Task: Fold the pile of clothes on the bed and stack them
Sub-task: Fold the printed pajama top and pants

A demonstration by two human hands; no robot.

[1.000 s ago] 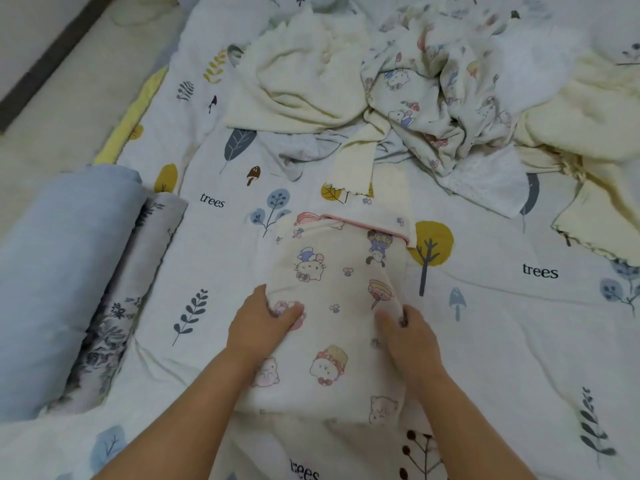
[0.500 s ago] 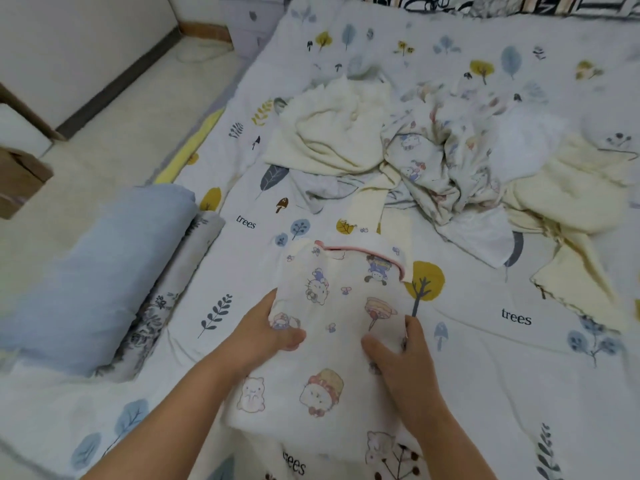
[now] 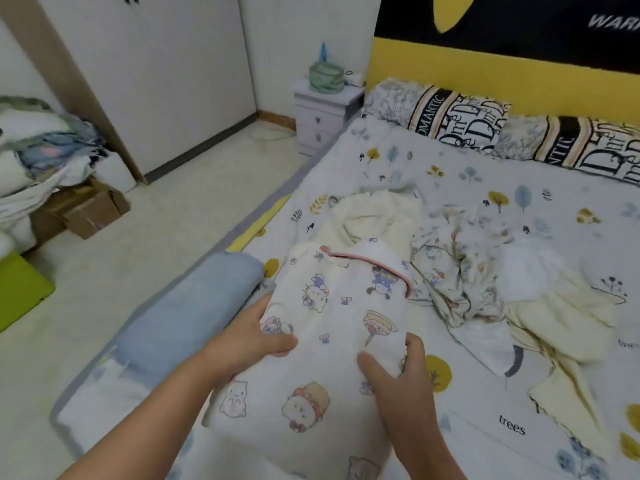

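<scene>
With my left hand (image 3: 258,336) and right hand (image 3: 398,370) each pinching a side edge of the white cartoon-print cotton garment (image 3: 332,317), apparently lifted off the tree-patterned bedsheet (image 3: 485,420), I should keep both grips level so the fold lands square.

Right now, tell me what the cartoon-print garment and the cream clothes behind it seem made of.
Cartoon-print garment: looks like soft matte cotton knit, faintly textured, with pink trim at its edge. Cream clothes: seemingly thicker, fluffier fabric, perhaps fleece or terry; its surface looks nubby and crumpled.
</scene>
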